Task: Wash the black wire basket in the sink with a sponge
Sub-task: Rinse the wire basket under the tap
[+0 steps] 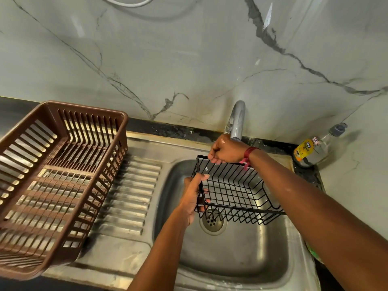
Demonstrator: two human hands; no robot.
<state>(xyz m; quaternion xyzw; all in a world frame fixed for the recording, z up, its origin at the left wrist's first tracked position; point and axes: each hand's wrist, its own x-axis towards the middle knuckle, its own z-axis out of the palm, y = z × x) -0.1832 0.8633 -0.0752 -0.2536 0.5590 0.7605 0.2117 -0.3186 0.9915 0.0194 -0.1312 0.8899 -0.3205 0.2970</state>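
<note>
**Clerk:** Item one, and its place?

**Keeper:** Basket [235, 190], black wire, open top. It is over the sink [241, 259] bowl, below the tap [238, 120], with its near edge above the drain [212, 222]. I cannot tell whether its underside touches the bowl.

**Clerk:** Who holds it?

**Keeper:** Both hands. Left grip [192, 198]: closed round the basket's left end, thumb over the top wire, fingers curled through the mesh. Right grip [226, 150]: fingers curled over the far rim near the far-left corner, just beside the tap's spout. A red band [249, 154] is on that wrist.

**Clerk:** Sink fittings?

**Keeper:** Steel bowl, round drain at the middle, ribbed drainboard [130, 192] to the left.

**Clerk:** On the drainboard?

**Keeper:** One brown slatted crate [52, 185], plastic. It covers the left part of the drainboard and is well apart from the basket.

**Clerk:** Elsewhere?

**Keeper:** One clear bottle [312, 149] with a yellow label and a dark cap, tilted in the far right corner on the dark surface [168, 129]. Grey-veined marble wall [189, 59] behind it all.
</note>
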